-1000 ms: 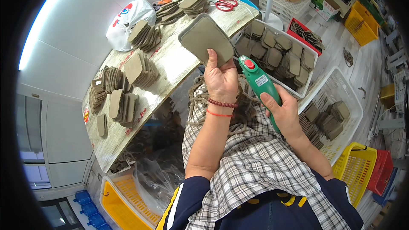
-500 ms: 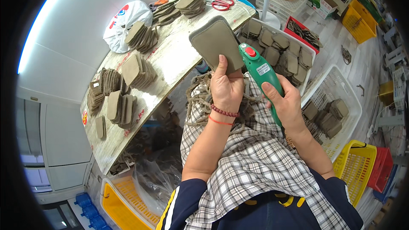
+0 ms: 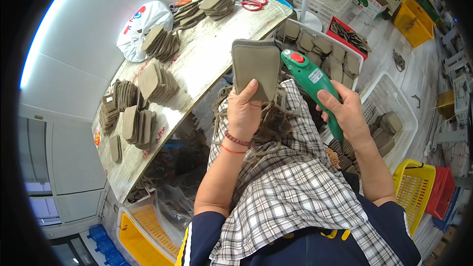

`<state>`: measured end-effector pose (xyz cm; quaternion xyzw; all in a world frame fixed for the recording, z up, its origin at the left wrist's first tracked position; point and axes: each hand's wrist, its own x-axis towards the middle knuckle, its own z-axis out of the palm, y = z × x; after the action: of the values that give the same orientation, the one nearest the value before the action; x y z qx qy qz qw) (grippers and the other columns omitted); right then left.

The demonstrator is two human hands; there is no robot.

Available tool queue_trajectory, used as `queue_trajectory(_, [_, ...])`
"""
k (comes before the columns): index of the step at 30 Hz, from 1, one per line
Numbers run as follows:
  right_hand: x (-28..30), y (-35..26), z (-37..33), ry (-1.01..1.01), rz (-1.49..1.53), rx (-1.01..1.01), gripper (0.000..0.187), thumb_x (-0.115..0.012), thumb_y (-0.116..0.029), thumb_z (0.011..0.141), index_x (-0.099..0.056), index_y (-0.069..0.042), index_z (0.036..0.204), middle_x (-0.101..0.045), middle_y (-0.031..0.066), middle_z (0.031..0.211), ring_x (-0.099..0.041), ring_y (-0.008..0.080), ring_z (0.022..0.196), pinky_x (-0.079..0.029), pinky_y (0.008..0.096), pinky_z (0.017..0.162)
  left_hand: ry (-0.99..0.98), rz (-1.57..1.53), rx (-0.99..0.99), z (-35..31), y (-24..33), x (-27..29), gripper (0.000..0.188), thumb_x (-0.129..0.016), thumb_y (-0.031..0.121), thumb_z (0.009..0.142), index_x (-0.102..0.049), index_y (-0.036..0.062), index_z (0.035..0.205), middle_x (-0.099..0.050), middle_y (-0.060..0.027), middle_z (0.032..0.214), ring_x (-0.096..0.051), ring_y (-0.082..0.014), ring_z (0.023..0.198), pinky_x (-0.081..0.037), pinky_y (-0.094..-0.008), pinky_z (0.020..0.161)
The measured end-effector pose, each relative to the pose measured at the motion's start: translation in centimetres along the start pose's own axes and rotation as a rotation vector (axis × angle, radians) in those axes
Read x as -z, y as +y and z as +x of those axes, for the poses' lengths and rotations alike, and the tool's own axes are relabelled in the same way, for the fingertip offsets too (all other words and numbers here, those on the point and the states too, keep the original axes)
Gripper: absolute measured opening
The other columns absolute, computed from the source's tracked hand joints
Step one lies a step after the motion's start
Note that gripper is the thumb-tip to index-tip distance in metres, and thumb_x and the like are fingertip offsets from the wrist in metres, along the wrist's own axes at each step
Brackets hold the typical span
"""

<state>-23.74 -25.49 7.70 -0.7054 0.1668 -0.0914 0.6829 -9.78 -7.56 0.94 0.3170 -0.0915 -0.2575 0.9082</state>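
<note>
Far left, a long wooden table (image 3: 197,69) is seen running up the frame, and it's loaded with stacks of flat grey-brown felt pads (image 3: 135,123) stood on edge or piled up. Near its upper end a white plastic bag (image 3: 140,22) is parked against the wall, with more pads beside it and a pair of red-handled scissors (image 3: 253,3) laid flat at the far end. Below the table's near end a yellow crate (image 3: 143,226) is tucked in.

Moving toward the middle, one single felt pad (image 3: 256,69) is held up in the left hand (image 3: 245,113), gripped at its lower edge with the thumb pressed on the front face. The pad is kept upright over the lap, above a checked cloth (image 3: 290,192) where a tangle of brownish string-like trimmings (image 3: 268,123) is lying.

Just right of that, a green handheld power tool (image 3: 315,88) with a red button is clutched in the right hand (image 3: 347,113), fingers wrapped tight around the body. Its tip is right at the pad's upper right corner; whether actual contact is made can't be told.

Further right, white baskets (image 3: 394,118) holding more pads are sat on the floor, then a yellow basket (image 3: 414,187) and a red one (image 3: 443,192).
</note>
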Motion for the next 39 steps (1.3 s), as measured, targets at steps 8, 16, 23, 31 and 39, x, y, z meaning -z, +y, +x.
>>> queue_trajectory(8, [1.7, 0.8, -1.0, -0.109, -0.143, -0.003, 0.045, -0.071, -0.032, 0.086, -0.061, 0.0, 0.115, -0.06, 0.0004, 0.079, -0.052, 0.0051, 0.061, -0.044, 0.0209, 0.054, -0.014, 0.348, 0.009, 0.0, 4.4, 1.8, 0.038, -0.061, -0.004, 0.086, -0.055, -0.0033, 0.123, -0.066, -0.0093, 0.108, -0.065, -0.0158, 0.094, -0.055, -0.0298, 0.079])
queue_trajectory(16, [0.2, 2.1, -1.1, -0.06, -0.221, 0.088, 0.042, -0.073, -0.028, 0.084, -0.061, -0.002, 0.115, -0.061, 0.0001, 0.078, -0.05, 0.004, 0.06, -0.043, 0.0215, 0.055, -0.003, 0.485, 0.091, -1.3, 4.5, 2.2, 0.034, -0.062, -0.004, 0.085, -0.059, -0.0028, 0.119, -0.067, -0.0065, 0.104, -0.064, -0.0127, 0.089, -0.052, -0.0274, 0.078])
queue_trajectory(23, [-0.7, 1.1, -0.4, -0.127, -0.101, -0.039, 0.04, -0.069, -0.034, 0.087, -0.063, -0.001, 0.109, -0.058, -0.0002, 0.073, -0.051, 0.005, 0.057, -0.042, 0.0212, 0.05, -0.031, 0.516, 0.24, -2.1, 4.4, 3.6, 0.033, -0.064, -0.003, 0.083, -0.061, -0.0014, 0.116, -0.067, -0.005, 0.102, -0.063, -0.0098, 0.087, -0.052, -0.0252, 0.077])
queue_trajectory(31, [0.9, 0.9, -0.2, -0.244, -0.059, -0.145, 0.04, -0.069, -0.035, 0.086, -0.064, 0.0, 0.104, -0.058, 0.0013, 0.072, -0.052, 0.0061, 0.058, -0.045, 0.0218, 0.05, -0.05, 0.741, 0.22, -1.5, 7.5, 3.9, 0.029, -0.067, -0.003, 0.082, -0.063, -0.0021, 0.111, -0.068, -0.0054, 0.1, -0.063, -0.0102, 0.085, -0.052, -0.0252, 0.078])
queue_trajectory(39, [1.5, 0.3, -0.4, -0.326, -0.157, -0.202, 0.042, -0.07, -0.033, 0.084, -0.063, 0.001, 0.109, -0.06, 0.002, 0.076, -0.053, 0.0066, 0.059, -0.046, 0.0231, 0.051, 0.063, 0.63, 0.129, -1.1, 8.0, 4.1, 0.015, -0.068, -0.001, 0.082, -0.068, -0.0024, 0.097, -0.07, -0.0069, 0.087, -0.065, -0.0117, 0.075, -0.053, -0.0252, 0.07])
